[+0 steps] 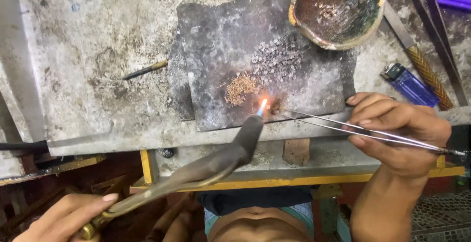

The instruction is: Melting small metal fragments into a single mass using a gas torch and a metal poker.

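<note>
A rough, pitted grey bench [98,50] fills most of the view, stained and dusty, with a yellow-painted frame [294,179] under its near edge. On it lies a dark, scorched slab [221,40], flat and mottled. At the slab's far right sits a round clay bowl [337,9] with a crusted, blackened inside. The left hand [64,217], at the near left, is closed around the brass handle of a long curved torch [216,161], whose small flame burns at the slab's near edge. The right hand [397,129] pinches thin steel tweezers [343,126], their tips meeting the flame. A blue lighter [409,86] lies right of the slab. On the slab rest a heap of tiny grey beads [277,60] and a smaller tangle of coppery filings [239,89].
</note>
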